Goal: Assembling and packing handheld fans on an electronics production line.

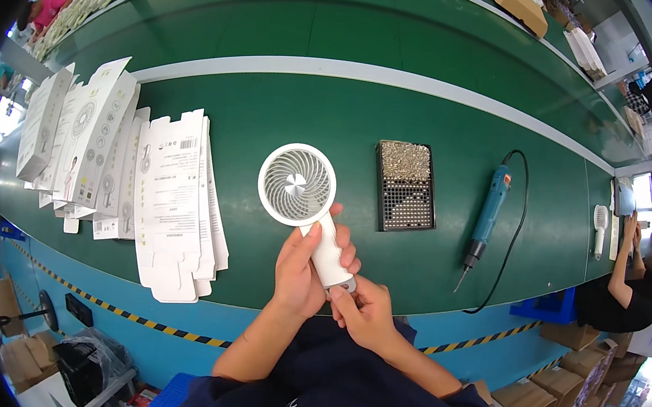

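Observation:
A white handheld fan (329, 257) with a round slotted grille is held up over the front edge of the green bench, its head tilted up to the left. My left hand (300, 271) is wrapped round the upper handle, thumb in front and fingertips showing on the far side. At the lower end of the handle, my right hand (366, 312) grips the grey base piece between thumb and fingers. Whatever the right fingertips may cover there is hidden.
Flat printed cartons (169, 202) and folded white boxes (96, 137) pile up at left. Right of the fan lies a black tray of screws (407, 187), then a blue electric screwdriver (490, 214) with its cord. Farther right, a white fan (598, 232) lies near a co-worker (639, 275).

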`<state>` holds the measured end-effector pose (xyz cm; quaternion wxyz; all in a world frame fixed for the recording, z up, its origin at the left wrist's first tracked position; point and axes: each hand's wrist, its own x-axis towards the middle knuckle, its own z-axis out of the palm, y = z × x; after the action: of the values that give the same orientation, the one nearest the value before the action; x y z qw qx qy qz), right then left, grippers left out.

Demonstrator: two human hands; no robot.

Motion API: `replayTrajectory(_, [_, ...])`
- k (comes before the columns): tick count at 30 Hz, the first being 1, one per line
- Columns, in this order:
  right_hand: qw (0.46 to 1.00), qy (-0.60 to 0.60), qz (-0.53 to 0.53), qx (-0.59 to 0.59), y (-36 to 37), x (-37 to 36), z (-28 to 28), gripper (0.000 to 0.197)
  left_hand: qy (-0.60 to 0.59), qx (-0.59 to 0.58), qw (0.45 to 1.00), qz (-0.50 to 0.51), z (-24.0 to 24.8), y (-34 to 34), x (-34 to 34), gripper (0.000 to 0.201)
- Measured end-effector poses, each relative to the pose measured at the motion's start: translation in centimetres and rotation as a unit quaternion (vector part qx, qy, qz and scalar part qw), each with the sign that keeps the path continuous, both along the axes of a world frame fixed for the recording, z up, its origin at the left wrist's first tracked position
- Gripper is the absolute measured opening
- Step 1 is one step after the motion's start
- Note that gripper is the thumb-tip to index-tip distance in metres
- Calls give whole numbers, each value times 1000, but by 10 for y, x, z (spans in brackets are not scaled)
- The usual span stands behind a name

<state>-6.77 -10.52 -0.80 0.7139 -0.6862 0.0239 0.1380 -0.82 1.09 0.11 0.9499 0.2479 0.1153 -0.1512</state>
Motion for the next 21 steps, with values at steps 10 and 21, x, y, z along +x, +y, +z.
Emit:
replayTrajectory(10, [999, 7, -36, 38, -3, -23, 13, 17, -15, -17, 1000, 14, 20, 1, 3, 26])
replayTrajectory(21, [998, -1, 39, 43, -13, -21, 11, 16, 20, 34, 999, 1, 26, -4, 0, 20])
